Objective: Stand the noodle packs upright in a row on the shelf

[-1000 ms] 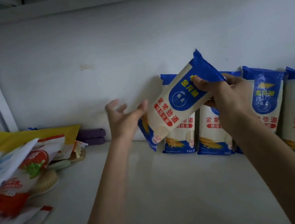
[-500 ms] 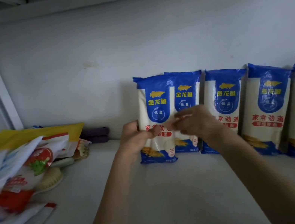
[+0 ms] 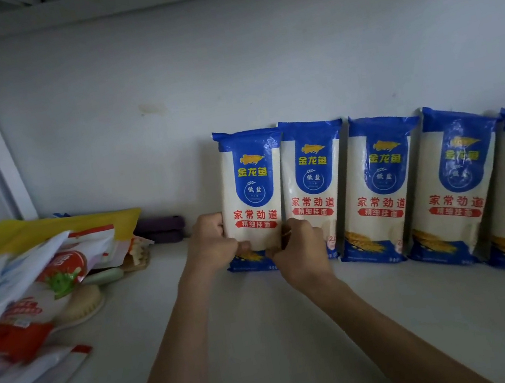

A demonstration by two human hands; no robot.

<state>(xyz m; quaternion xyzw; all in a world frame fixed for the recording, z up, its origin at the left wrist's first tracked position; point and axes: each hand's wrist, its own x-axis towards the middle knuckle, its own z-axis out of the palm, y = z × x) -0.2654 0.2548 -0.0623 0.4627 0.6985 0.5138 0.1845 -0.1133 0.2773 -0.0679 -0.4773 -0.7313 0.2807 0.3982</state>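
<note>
Five noodle packs (image 3: 380, 195) stand upright; left hand (image 3: 212, 249) and right hand (image 3: 302, 251) grip leftmost pack (image 3: 254, 191).

Five noodle packs (image 3: 379, 189) stand side by side against the shelf (image 3: 270, 340) back wall (image 3: 221, 61), right of a clutter pile (image 3: 33, 274).

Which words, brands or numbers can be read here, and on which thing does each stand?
"金龙鱼": leftmost noodle pack, blue top.
"低盐": same pack, blue circle.
"家常劲道": same pack, red letters.
"精细挂面": same pack, red banner.
The next three noodle packs: the same four texts.
The packets at left: print too blurred to read.
</note>
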